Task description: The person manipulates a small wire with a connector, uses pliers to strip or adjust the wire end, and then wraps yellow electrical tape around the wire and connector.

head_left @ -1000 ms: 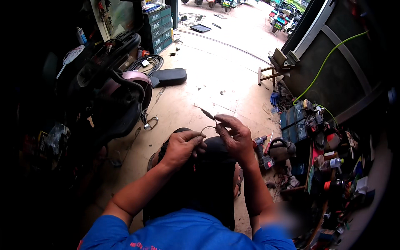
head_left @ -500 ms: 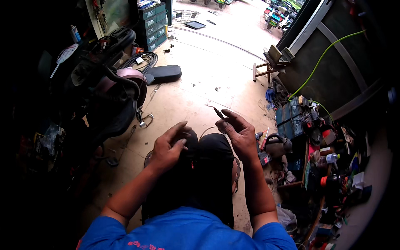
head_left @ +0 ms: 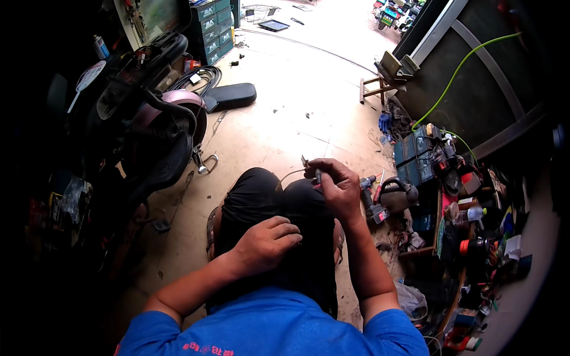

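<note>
Above my right knee, my right hand (head_left: 333,185) is closed in a pinch on a thin cable (head_left: 290,174). The cable curves out from the fingers toward the gap between my knees. A small pointed metal-looking tip (head_left: 304,161) shows just beyond the fingertips, and a short dark cylindrical piece (head_left: 318,176) sits between thumb and fingers. What these small parts are, I cannot tell. Lower and closer to my body, my left hand (head_left: 267,242) hovers over or rests on my dark trousers (head_left: 252,202). Its fingers curl inward, hiding whatever may be inside.
On the left stands a vehicle with a pink panel (head_left: 183,98), a black seat (head_left: 231,96) lying beyond it. At right are a cordless drill (head_left: 374,207), a green toolbox (head_left: 412,157) and cluttered shelves. A small wooden stool (head_left: 375,89) stands by the door.
My left hand has drawn back toward my body, its fingers now curled. My right hand stays above the knee, but the held piece has turned, its tip now pointing more upright.
</note>
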